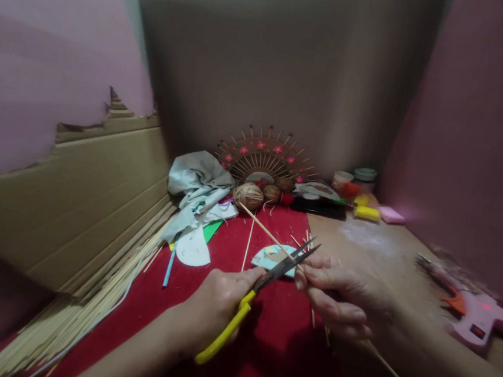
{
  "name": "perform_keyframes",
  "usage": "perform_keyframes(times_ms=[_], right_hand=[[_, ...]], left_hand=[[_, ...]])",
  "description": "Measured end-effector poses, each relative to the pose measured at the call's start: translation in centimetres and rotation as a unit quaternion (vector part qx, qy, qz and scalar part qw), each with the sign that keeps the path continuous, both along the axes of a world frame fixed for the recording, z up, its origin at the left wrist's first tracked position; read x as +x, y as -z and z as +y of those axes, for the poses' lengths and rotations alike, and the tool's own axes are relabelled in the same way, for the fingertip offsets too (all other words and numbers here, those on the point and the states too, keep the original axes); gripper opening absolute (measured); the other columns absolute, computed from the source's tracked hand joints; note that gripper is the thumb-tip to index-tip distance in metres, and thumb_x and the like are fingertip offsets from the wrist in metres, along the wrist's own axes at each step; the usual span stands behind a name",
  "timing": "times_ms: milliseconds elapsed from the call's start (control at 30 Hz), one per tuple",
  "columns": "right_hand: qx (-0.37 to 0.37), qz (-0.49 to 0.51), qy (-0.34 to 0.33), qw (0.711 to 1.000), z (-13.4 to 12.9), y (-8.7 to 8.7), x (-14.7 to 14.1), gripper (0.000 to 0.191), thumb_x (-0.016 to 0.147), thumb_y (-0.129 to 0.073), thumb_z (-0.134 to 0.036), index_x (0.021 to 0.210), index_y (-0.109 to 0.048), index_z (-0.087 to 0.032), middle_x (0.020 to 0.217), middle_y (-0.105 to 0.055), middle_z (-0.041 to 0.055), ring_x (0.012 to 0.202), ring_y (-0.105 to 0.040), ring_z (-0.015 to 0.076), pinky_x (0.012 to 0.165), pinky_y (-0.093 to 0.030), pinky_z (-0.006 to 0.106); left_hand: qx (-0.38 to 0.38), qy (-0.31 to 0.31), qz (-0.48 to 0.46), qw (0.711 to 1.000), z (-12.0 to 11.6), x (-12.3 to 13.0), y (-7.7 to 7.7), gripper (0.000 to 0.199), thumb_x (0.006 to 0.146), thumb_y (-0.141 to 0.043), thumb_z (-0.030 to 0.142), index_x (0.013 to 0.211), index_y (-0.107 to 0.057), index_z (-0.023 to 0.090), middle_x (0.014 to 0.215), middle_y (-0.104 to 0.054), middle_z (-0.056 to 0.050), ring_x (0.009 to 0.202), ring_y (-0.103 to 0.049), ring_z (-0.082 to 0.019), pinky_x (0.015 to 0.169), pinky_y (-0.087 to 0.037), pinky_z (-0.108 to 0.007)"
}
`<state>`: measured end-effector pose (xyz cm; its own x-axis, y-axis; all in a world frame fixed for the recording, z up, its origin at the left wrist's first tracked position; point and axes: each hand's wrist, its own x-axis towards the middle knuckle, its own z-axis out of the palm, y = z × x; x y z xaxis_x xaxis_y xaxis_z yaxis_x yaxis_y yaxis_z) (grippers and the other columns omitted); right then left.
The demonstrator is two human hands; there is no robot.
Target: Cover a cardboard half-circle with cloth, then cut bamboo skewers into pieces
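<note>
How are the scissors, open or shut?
Slightly open: the scissors show a narrow gap between their blade tips. A stick meets the blades.

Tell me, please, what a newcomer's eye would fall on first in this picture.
Probably the yellow-handled scissors in the left hand, their blades at a thin stick near the right hand's fingertips. Next might come the pink-flowered, fan-shaped piece at the back, then the pink glue gun lying at the far right.
</note>
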<state>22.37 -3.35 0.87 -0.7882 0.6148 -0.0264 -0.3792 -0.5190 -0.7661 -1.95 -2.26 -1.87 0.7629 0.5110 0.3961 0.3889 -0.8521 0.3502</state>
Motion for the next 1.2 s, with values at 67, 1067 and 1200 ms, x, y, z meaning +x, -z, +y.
perform_keyframes(times_ms=[67,1067,1200], right_hand=[[0.000,-0.012,0.017,1.000,0.0,-0.1,-0.1,0.008,0.083,-0.059,-0.023,0.081,-0.061,-0.015,0.041,-0.051,-0.0078,0.023,-0.017,0.0011,0.023,-0.028,0.010],[0.065,-0.033,0.161,0.984,0.5,1.0,0.0,0.014,0.083,-0.056,-0.026,0.076,-0.060,-0.014,0.033,-0.042,-0.0084,0.024,-0.019,0.0040,0.025,-0.021,0.014],[0.040,-0.003,0.137,0.990,0.8,1.6,0.1,0.014,0.083,-0.056,-0.026,0.077,-0.060,-0.015,0.033,-0.040,-0.0096,0.024,-0.014,0.0039,0.024,-0.020,0.014]], left_hand=[[-0.020,-0.015,0.011,1.000,0.1,0.0,0.0,0.054,0.077,-0.046,0.010,0.130,-0.043,0.014,0.086,-0.068,-0.006,0.062,-0.062,-0.016,0.059,-0.053,-0.028],[0.383,-0.140,0.036,0.912,2.9,5.4,-5.4,0.017,0.092,-0.051,0.030,0.095,-0.062,0.016,0.097,-0.063,-0.008,0.099,-0.051,-0.025,0.093,-0.040,-0.041],[0.374,-0.161,0.070,0.911,3.6,5.3,-4.6,0.020,0.093,-0.048,0.026,0.080,-0.060,0.016,0.083,-0.063,-0.007,0.084,-0.050,-0.023,0.081,-0.040,-0.038]])
